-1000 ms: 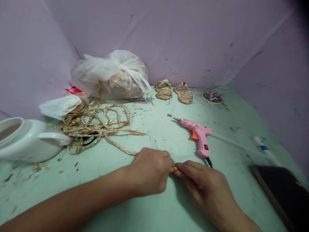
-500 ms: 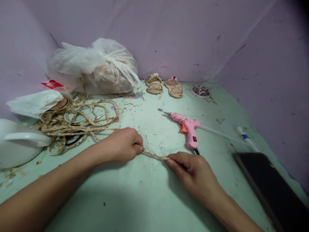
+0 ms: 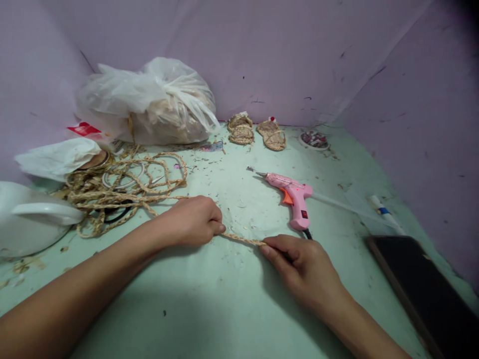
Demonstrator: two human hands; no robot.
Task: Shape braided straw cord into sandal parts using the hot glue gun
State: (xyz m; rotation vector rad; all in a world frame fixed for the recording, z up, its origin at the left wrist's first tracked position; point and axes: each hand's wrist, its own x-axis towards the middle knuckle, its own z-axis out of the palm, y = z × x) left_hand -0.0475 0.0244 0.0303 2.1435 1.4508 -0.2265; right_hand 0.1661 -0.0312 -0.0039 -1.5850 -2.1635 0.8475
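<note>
A thin braided straw cord (image 3: 243,240) stretches between my two hands, just above the green tabletop. My left hand (image 3: 194,219) is closed in a fist around it, and the cord runs on behind that hand to a loose coil (image 3: 149,187) on the left. My right hand (image 3: 303,264) pinches the cord between thumb and forefinger; the cord's end is hidden in the grip. Beyond my right hand lies a pink glue gun (image 3: 297,202) with an orange trigger, its nozzle pointing left.
A tied plastic bag (image 3: 149,102) stands against the back wall. Beside it lie two small woven slippers (image 3: 241,130) and a round dish (image 3: 314,140) of small red-and-white pieces. A white kettle (image 3: 33,219) is at left; a dark phone (image 3: 422,294) and a white pen (image 3: 381,207) at right.
The whole view has shifted slightly, with the background things a little further right. Both hands keep the same hold on the cord, with almost the same gap between them.
</note>
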